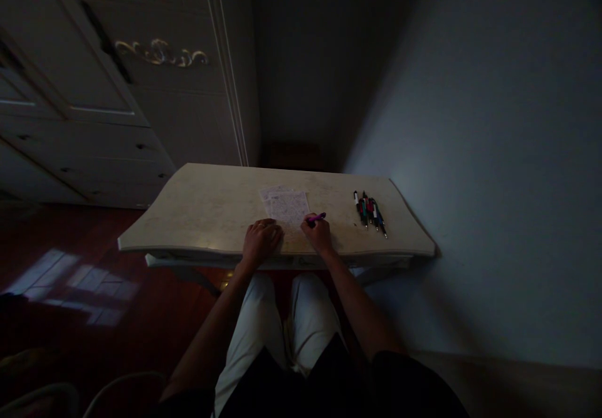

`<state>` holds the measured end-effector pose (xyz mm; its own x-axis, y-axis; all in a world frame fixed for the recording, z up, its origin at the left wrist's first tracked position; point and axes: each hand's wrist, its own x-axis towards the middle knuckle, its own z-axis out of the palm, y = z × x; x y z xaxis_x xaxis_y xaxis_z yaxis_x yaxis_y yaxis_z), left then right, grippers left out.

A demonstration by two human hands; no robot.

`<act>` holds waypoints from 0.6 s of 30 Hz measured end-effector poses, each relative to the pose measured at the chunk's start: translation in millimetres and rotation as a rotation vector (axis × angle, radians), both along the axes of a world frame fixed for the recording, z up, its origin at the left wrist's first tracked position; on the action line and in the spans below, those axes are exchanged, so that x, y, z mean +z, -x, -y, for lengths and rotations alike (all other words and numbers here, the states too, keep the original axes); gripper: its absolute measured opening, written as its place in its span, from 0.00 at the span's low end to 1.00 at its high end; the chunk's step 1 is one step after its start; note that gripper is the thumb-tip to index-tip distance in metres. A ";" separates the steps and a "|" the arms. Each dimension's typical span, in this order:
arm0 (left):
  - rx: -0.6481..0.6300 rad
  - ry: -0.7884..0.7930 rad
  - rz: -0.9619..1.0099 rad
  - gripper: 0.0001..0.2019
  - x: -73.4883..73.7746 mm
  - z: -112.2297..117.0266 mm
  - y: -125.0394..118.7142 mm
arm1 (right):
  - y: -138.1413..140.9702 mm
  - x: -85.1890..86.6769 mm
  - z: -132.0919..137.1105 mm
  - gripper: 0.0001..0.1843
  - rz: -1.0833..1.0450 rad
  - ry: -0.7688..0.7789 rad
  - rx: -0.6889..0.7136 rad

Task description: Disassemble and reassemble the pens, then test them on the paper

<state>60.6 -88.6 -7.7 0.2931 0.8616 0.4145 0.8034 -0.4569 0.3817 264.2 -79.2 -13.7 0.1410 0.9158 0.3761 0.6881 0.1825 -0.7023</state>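
Two overlapping sheets of paper (288, 205) with printed line drawings lie on a pale table (211, 208). My right hand (319, 235) is closed around a purple pen (316, 217) at the lower right corner of the top sheet. The pen's tip is too dark and small to make out. My left hand (261, 237) rests on the tabletop by the papers' lower left corner, its fingers lying flat and holding nothing. To the right, a loose pile of several pens (370, 211) in different colours lies on the table.
A cabinet (188, 117) with gold ornament stands behind the table at the left. A pale wall (493, 173) runs close along the right side. My legs (282, 318) are below the front edge, above a dark red wooden floor (155, 292).
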 end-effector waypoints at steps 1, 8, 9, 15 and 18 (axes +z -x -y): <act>0.001 0.001 -0.002 0.12 0.1 0.1 0.0 | -0.3 -0.4 0.0 0.10 -0.029 0.010 -0.016; -0.005 0.025 -0.011 0.12 1.8 0.1 -0.4 | -3.4 -4.4 -0.9 0.11 -0.150 -0.018 -0.146; -0.004 0.028 -0.009 0.12 1.7 0.1 -0.4 | -3.6 -4.6 -0.6 0.11 -0.139 -0.028 -0.151; 0.003 0.026 -0.009 0.12 2.9 0.9 -0.9 | -4.1 -5.2 1.0 0.12 -0.060 -0.051 -0.144; 0.002 0.027 -0.020 0.12 3.8 1.1 -1.1 | -4.3 -6.8 -0.5 0.12 -0.062 -0.055 -0.137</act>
<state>61.7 -89.6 -3.9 0.2994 0.8728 0.3855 0.8117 -0.4454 0.3779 268.5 -78.7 -20.4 0.2877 0.8647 0.4116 0.6650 0.1289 -0.7356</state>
